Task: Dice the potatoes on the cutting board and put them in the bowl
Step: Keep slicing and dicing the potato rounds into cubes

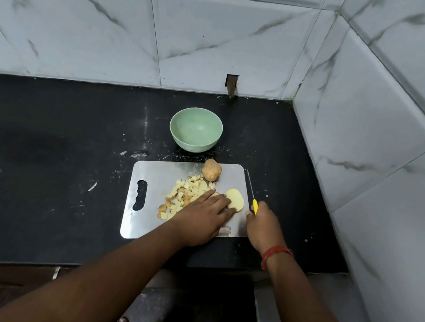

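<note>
Steel cutting board (159, 175) at frame centre: diced potato (182, 196), a cut half (235, 199), one whole potato (211, 170).
Left hand (201, 215) lies flat-fingered beside the half; right hand (262, 223) grips the yellow-handled knife (252, 194). Firm, wet-faced flesh likely slides (cut side down steadies it). Green bowl (195, 129) waits above.

Dim even light, soft blur, wide-angle warp at edges
</note>
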The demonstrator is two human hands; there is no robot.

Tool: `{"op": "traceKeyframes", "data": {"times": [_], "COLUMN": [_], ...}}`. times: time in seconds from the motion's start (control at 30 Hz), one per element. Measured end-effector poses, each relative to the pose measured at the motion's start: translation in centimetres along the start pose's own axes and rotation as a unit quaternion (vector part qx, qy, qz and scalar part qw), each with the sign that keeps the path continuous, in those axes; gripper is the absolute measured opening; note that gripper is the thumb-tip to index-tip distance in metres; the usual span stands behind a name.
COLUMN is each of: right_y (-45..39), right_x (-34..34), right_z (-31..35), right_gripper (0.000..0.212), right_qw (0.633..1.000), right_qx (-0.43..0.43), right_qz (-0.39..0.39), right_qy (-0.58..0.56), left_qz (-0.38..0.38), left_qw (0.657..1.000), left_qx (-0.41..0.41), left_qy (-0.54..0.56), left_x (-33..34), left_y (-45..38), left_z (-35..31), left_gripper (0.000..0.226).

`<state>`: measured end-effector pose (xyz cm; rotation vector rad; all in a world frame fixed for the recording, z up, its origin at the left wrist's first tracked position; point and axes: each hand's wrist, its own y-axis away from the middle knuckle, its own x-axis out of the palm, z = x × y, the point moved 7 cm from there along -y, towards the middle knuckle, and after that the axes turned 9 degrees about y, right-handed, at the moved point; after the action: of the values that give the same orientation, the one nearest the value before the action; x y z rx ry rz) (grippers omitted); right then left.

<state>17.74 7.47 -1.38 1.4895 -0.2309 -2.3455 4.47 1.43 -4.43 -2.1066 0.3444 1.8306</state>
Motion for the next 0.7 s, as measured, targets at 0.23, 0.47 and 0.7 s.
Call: {"op": "traceKeyframes", "data": {"times": [0.23, 0.47, 0.7], "right_y": [0.6, -0.2, 0.0], "right_x": [0.9, 1.8, 1.6], "right_z": [1.3, 2.1, 2.9], "right_gripper": [0.034, 0.049, 0.035], "right_qw": [0.99, 0.969, 0.974], "right_qx": [0.011, 0.077, -0.006], "right_qz": [0.075, 0.141, 0.121], "right_qy": [0.117, 0.186, 0.193], "left_qz": [0.028, 0.017, 0.008], "left_qw": [1.0, 0.999, 0.999], "left_qx": [0.007, 0.034, 0.031], "left_qy": [-0.013, -0.018, -0.03], "left_x": [0.1, -0.1, -0.3], "left_y": [-0.4, -0.8, -0.8], "left_z": [0.3, 0.4, 0.5], "left_gripper": [0.056, 0.051, 0.055]}}
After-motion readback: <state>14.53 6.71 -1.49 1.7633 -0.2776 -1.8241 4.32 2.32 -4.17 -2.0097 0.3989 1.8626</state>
